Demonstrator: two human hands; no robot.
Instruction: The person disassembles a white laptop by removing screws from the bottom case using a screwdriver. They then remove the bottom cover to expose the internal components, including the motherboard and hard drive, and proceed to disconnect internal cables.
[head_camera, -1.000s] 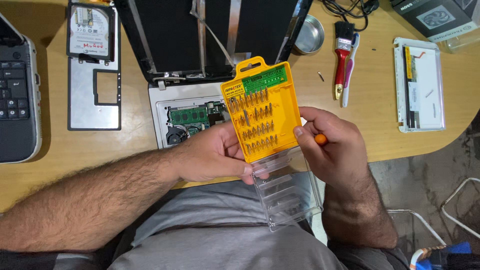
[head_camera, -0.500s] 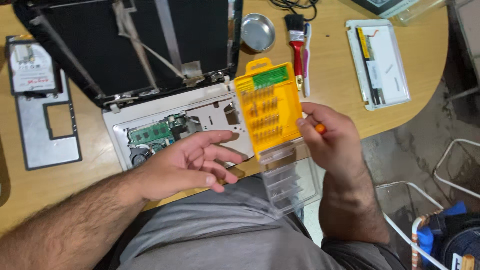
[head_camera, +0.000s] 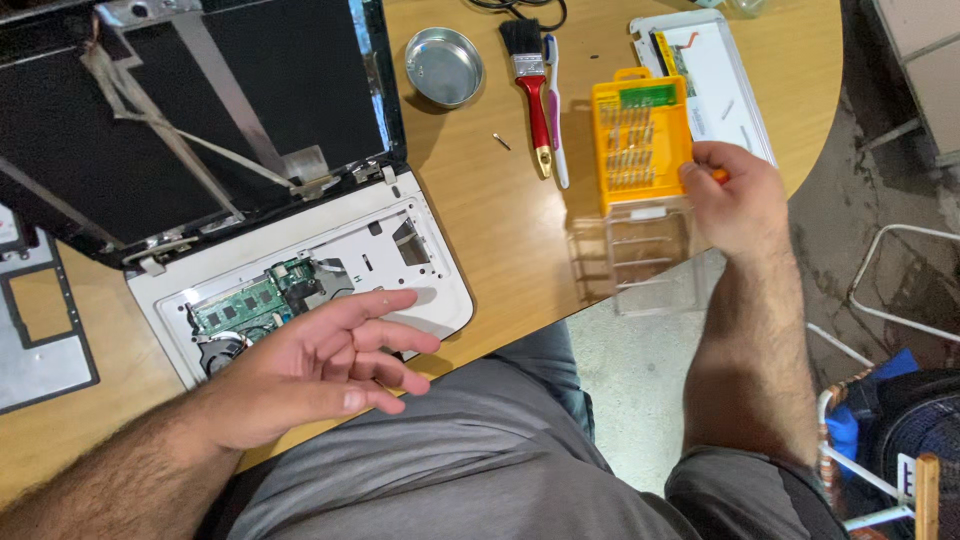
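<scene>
The left hand (head_camera: 320, 365) hangs open above the person's lap and the near edge of the dismantled laptop (head_camera: 300, 270), palm turned partly up, fingers spread and loosely curled, gripping nothing. Its forearm runs in from the lower left corner. The right hand (head_camera: 735, 195) is stretched forward over the wooden table (head_camera: 500, 220), its forearm rising almost straight up from the lower right. Its fingers close on the right edge of the yellow screwdriver bit case (head_camera: 640, 145), which lies flat on the table with its clear hinged lid (head_camera: 650, 260) swung open toward the person and overhanging the table edge. A small orange tip (head_camera: 720, 176) pokes out of the fist; what it belongs to cannot be made out.

Just left of the case lie a red-handled paintbrush (head_camera: 530, 85) and a white-and-pink toothbrush (head_camera: 556, 110), side by side, with a round metal dish (head_camera: 444, 66) further left and a small loose screw (head_camera: 501, 141) near them. A white tray (head_camera: 715, 80) sits behind the case, partly covered by it and cut off at the top. The laptop's bare screen back is cropped by the upper edge, and a grey cover panel (head_camera: 40, 340) is cut off at the left. The individual bits in the case are too small to tell apart.
</scene>
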